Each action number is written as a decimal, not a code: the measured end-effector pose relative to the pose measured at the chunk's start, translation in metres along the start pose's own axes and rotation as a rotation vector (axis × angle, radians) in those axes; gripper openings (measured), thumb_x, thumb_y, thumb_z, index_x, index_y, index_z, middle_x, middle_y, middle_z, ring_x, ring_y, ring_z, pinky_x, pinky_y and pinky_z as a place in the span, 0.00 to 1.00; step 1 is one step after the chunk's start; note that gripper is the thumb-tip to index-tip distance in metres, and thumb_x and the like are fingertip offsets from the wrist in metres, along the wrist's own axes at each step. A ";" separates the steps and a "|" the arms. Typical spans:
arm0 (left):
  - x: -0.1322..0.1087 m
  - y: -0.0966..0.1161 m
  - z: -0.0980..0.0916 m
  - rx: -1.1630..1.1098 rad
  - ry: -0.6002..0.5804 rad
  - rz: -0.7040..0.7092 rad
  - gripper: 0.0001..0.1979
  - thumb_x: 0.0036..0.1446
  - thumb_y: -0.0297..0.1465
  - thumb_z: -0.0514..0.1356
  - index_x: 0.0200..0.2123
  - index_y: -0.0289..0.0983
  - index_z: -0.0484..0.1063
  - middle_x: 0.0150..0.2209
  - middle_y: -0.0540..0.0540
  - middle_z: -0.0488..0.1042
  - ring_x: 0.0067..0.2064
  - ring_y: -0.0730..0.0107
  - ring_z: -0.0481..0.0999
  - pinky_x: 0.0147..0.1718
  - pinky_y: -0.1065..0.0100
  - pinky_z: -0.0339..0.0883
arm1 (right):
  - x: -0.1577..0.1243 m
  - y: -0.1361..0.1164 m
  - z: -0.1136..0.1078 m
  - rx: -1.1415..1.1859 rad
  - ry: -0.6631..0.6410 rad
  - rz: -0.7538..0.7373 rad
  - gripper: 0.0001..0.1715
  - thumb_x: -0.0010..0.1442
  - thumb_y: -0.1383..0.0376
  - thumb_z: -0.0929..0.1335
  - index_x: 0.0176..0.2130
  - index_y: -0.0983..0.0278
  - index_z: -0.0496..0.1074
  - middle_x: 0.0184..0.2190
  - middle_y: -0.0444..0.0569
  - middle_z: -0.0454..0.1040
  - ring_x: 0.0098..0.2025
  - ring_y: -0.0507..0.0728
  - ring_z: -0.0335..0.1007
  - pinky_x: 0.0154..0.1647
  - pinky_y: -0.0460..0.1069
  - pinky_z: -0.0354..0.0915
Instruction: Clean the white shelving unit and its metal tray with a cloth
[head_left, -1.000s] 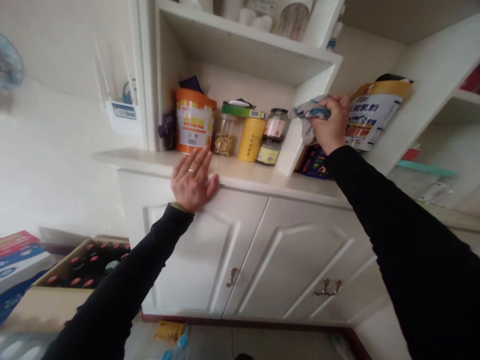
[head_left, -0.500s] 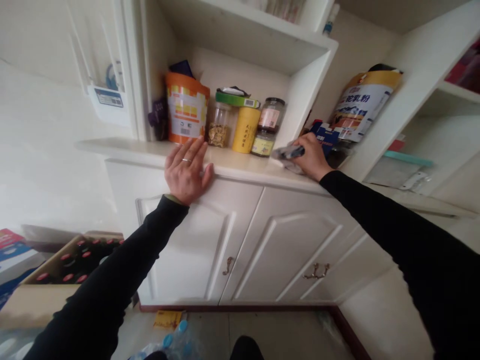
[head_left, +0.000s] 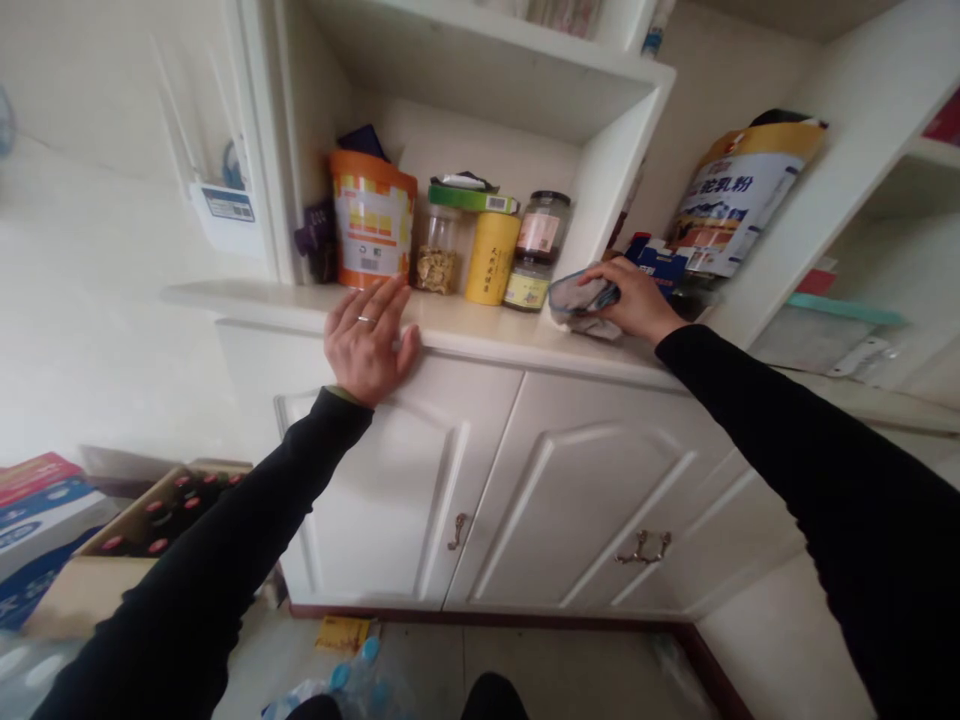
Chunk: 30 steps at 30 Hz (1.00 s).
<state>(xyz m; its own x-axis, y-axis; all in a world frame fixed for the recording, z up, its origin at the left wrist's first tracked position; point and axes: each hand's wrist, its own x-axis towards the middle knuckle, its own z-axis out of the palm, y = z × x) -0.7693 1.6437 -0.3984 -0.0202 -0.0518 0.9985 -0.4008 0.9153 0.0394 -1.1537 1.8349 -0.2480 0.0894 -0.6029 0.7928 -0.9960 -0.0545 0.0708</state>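
Observation:
My left hand [head_left: 367, 340] lies flat on the front edge of the white cabinet top [head_left: 480, 335], fingers spread and holding nothing, with a ring on one finger. My right hand [head_left: 636, 298] grips a crumpled grey cloth [head_left: 581, 300] pressed on the same top, in front of the shelf's right upright. Nearest that hand stand a small jar with a yellow label [head_left: 526, 285] and a blue box [head_left: 656, 262]. A bag of milk powder [head_left: 739, 195] leans behind it, to the right.
In the shelf niche stand an orange-rimmed tin [head_left: 373, 230], a glass jar of dried slices [head_left: 437, 250] and a yellow cylinder [head_left: 493, 258]. Below are cabinet doors with metal handles. A carton of red-capped bottles [head_left: 157, 520] sits at lower left.
My right hand with the cloth has come down from the shelf upright onto the cabinet top and shifted slightly right. My left hand stays on the edge.

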 end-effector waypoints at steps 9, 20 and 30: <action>0.001 0.001 -0.001 0.072 0.032 0.001 0.30 0.74 0.52 0.56 0.67 0.46 0.81 0.71 0.42 0.80 0.75 0.44 0.77 0.79 0.43 0.61 | -0.003 -0.005 0.011 0.017 0.052 0.025 0.28 0.65 0.51 0.80 0.61 0.53 0.79 0.62 0.52 0.79 0.65 0.68 0.73 0.70 0.65 0.70; 0.001 0.000 -0.002 0.094 0.038 0.013 0.29 0.75 0.52 0.54 0.67 0.46 0.82 0.70 0.42 0.81 0.74 0.44 0.78 0.78 0.42 0.62 | 0.009 -0.004 -0.004 0.049 -0.095 -0.026 0.20 0.63 0.61 0.76 0.54 0.54 0.86 0.57 0.50 0.86 0.59 0.67 0.80 0.68 0.64 0.73; 0.002 0.003 -0.002 0.027 0.002 -0.033 0.27 0.73 0.48 0.58 0.66 0.44 0.82 0.72 0.40 0.80 0.76 0.43 0.75 0.80 0.43 0.58 | 0.015 0.015 -0.005 -0.026 -0.188 -0.191 0.22 0.63 0.58 0.75 0.57 0.54 0.84 0.57 0.50 0.87 0.60 0.69 0.83 0.66 0.64 0.77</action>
<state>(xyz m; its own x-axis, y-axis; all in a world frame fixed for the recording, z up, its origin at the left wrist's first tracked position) -0.7686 1.6467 -0.3960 -0.0043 -0.0809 0.9967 -0.4257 0.9020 0.0713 -1.1675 1.8286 -0.2319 0.2723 -0.7208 0.6375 -0.9604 -0.1627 0.2262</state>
